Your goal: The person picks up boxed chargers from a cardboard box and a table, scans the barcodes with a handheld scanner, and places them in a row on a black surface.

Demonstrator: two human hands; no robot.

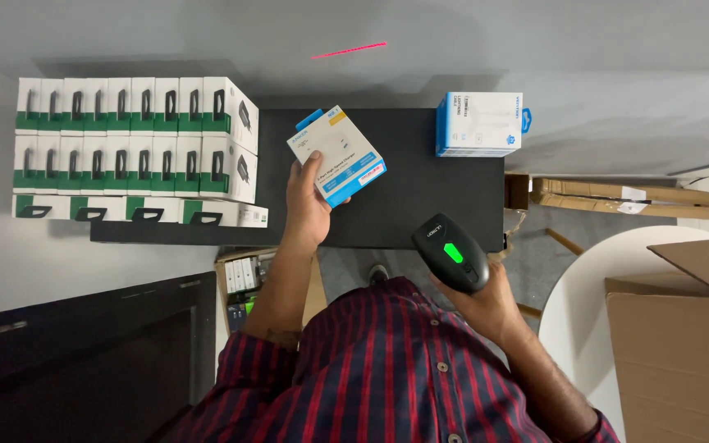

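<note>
Head view: left hand (305, 201) fingers closed round white-and-blue charger box (337, 155), raised above black table (404, 217). Right hand (490, 303) grips black barcode scanner (451, 252), below-right of box. Scanning step; red laser line (349, 50) beyond box, needs realigning.

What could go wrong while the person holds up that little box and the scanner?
The red laser line falls on the grey wall, not on the small white and blue box, so the scanner in the right hand may read nothing. The left hand grips the box only at one corner, so it might slip onto the black table.
</note>
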